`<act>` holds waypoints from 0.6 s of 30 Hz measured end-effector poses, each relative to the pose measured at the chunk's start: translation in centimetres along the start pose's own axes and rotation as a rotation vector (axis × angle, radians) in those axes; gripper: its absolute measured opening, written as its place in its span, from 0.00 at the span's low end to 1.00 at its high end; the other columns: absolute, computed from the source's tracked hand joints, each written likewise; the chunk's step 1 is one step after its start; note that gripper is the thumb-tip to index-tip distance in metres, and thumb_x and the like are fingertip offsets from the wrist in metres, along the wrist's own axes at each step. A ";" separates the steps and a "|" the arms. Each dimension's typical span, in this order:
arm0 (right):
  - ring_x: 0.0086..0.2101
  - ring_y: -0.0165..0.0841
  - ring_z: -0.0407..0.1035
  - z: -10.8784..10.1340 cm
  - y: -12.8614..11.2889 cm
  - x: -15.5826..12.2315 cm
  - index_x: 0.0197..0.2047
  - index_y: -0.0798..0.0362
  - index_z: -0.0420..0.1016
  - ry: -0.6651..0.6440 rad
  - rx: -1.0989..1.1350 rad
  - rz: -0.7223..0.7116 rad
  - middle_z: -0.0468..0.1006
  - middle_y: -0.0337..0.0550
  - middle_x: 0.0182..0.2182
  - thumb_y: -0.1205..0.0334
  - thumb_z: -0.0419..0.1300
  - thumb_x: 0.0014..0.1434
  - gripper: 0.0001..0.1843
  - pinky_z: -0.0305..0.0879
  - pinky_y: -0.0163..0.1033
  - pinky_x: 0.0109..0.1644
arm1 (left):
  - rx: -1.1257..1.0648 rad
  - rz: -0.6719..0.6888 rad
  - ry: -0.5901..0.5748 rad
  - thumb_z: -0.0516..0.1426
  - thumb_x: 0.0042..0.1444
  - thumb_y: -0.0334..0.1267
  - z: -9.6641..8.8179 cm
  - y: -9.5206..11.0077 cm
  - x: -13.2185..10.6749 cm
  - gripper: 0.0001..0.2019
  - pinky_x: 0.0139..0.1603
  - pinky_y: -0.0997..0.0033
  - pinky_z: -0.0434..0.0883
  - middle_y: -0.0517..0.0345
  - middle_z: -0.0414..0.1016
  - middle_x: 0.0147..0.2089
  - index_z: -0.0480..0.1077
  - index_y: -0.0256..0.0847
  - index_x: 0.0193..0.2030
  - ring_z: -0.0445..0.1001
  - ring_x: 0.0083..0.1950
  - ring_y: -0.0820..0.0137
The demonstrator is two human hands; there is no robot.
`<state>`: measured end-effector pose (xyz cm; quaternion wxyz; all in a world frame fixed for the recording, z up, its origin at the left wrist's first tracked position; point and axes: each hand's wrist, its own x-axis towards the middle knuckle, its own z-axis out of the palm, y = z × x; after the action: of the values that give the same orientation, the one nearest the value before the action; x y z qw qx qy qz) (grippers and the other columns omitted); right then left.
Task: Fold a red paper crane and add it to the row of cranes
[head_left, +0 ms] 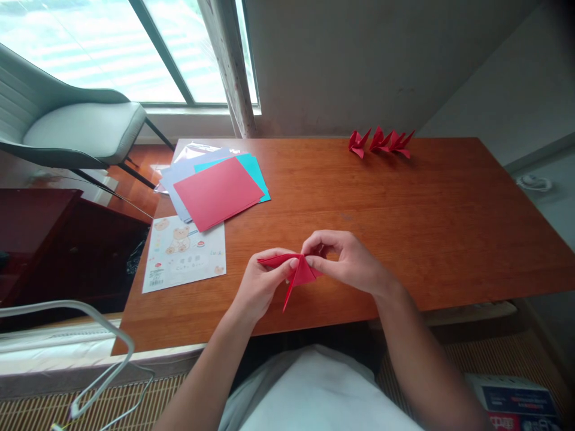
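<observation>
Beside a bright window (90,42) with a gathered curtain (230,60) at its right, we see a brown wooden table (309,197) set against a grey wall (359,66). Near its front edge, left of the middle of its length, we find the red folded paper (305,275), raised between two bare hands. Our left grip (265,278) is closed on the paper, the thumb lying along its upper part; one long flap points left across the fingers. Our right grip (345,257) pinches the same piece near its top, thumb and forefinger meeting close to the left thumb. Below the fingers we note a wider panel and, slanting down and to the left, a narrow point.

At the far edge, right of centre, we observe three red folded figures (358,145) in a row, each with pointed tips. On the left part of the table we distinguish red sheets (220,191) lying over teal sheets (257,172) and pale lavender sheets (173,182), with clear plastic wrapping (193,149) behind. Nearer to us, partly under this pile, lies a white printed sheet (179,257) bearing a teddy bear. Beyond the table's left end stands a pale chair (85,126); at lower right we mark a printed box (516,398).
</observation>
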<state>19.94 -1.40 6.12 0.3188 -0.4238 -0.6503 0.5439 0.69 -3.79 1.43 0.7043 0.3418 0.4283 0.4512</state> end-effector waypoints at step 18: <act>0.42 0.34 0.72 2.7 1.3 -0.1 0.54 0.47 0.71 0.203 -0.255 -0.126 0.76 0.41 0.43 0.71 0.63 0.56 0.22 0.70 0.39 0.46 | -0.131 0.033 0.152 0.74 0.44 0.41 0.7 0.4 0.4 0.11 0.35 0.80 0.73 0.59 0.80 0.32 0.82 0.40 0.31 0.75 0.33 0.75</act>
<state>17.90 -2.55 4.34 0.3600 -0.4719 -0.7038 0.3904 1.24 -3.31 1.96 0.6833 0.2668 0.4444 0.5142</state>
